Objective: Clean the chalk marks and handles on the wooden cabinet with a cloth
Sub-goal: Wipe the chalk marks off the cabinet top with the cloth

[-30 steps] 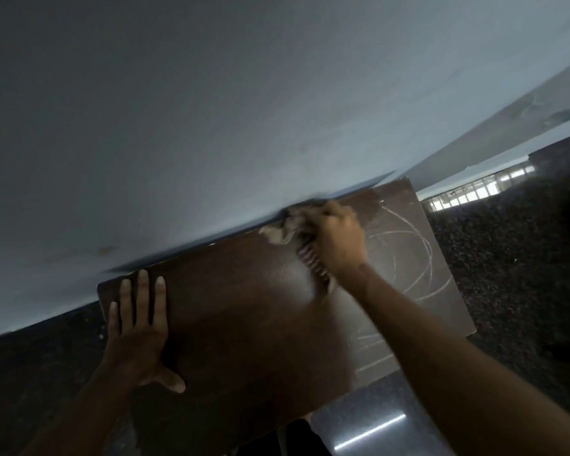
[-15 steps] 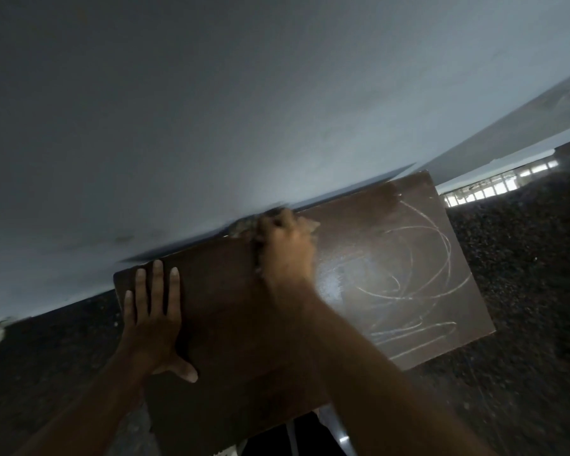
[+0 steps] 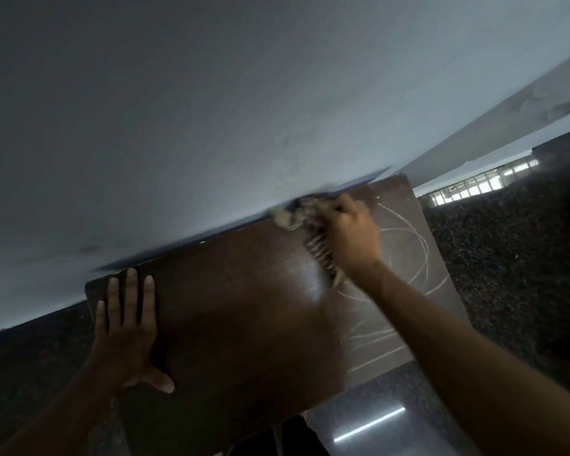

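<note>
Grips the cloth in the right hand at the cabinet edge, beside chalk marks. Presses left hand flat, fingers straight.

Readable text: none that I can make out anywhere.
Chalk marks: loose loops and strokes on the cabinet panel, forming no letters or numbers.
Cloth: bunched in my right hand, blurred, with no tag or print I can read.
</note>
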